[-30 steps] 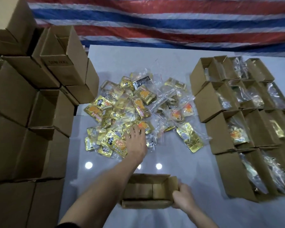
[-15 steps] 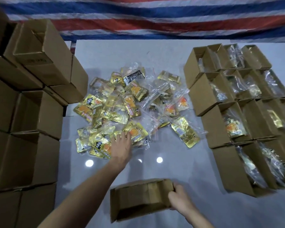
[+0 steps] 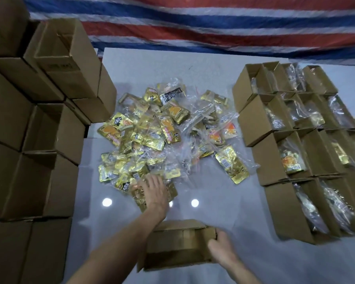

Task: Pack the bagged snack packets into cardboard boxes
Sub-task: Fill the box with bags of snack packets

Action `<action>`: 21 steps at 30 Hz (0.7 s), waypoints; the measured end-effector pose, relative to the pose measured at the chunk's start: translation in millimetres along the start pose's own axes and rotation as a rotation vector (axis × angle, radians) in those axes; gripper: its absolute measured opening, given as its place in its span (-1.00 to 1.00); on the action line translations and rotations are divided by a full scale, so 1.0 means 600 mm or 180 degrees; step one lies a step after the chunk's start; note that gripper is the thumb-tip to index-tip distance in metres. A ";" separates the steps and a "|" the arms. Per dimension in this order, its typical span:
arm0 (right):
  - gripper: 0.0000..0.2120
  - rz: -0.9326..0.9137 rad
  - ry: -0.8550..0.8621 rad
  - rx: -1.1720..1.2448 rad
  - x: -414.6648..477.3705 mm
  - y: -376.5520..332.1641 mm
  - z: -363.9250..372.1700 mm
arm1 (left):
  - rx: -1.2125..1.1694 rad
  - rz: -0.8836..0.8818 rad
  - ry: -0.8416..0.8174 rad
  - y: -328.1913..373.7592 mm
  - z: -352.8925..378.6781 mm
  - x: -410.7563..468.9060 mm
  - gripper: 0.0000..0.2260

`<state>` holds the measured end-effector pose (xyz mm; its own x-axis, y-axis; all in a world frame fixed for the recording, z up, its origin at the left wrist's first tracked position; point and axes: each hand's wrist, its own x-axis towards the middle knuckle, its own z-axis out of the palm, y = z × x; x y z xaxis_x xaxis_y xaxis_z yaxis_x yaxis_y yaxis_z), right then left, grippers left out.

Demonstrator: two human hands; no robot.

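- White surface under a striped red, white and blue tarp that hangs along the far side.
- Pile of packets, gold foil in clear plastic bags, lies loose in the middle of the surface.
- Left hand rests palm down on a bag at the near edge of the pile, its fingers stretched out flat on it; the hand is blurred.
- Open box of cardboard sits nearest the person, with nothing visible inside.
- Right hand grips the right end wall of that box, its fingers curled round the edge.
- Filled boxes stand in rows on the right, open at the top, with bagged packets inside.
- Stacked boxes rise in a wall on the left, several with their open sides showing.
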<state>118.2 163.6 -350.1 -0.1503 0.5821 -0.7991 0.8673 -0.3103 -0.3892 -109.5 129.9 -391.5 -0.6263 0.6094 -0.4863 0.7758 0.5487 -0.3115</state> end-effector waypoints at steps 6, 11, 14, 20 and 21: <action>-0.66 -0.0061 0.0081 0.0068 -0.008 -0.001 -0.001 | -0.1652 0.0287 0.0369 -0.013 -0.032 0.041 -0.35; -0.68 0.0034 0.0012 0.0120 -0.019 -0.008 0.000 | -0.2253 0.0130 0.0094 -0.039 -0.033 0.044 -0.72; -0.69 0.0016 0.0059 0.0042 -0.029 -0.014 0.002 | -0.2774 0.0330 -0.0252 -0.051 -0.026 0.030 -0.93; -0.75 -0.0102 0.0017 -0.0072 -0.047 -0.023 0.004 | -0.3942 0.0444 -0.0471 -0.063 -0.012 -0.013 -0.80; -0.79 -0.0122 0.0017 -0.0063 -0.048 -0.024 0.004 | -0.4095 0.0398 -0.0440 -0.064 -0.010 -0.022 -0.78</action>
<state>109.0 149.4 -322.8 -0.1812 0.5973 -0.7813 0.8702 -0.2728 -0.4103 -131.7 104.0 -368.3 -0.4826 0.6746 -0.5586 0.1497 0.6919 0.7063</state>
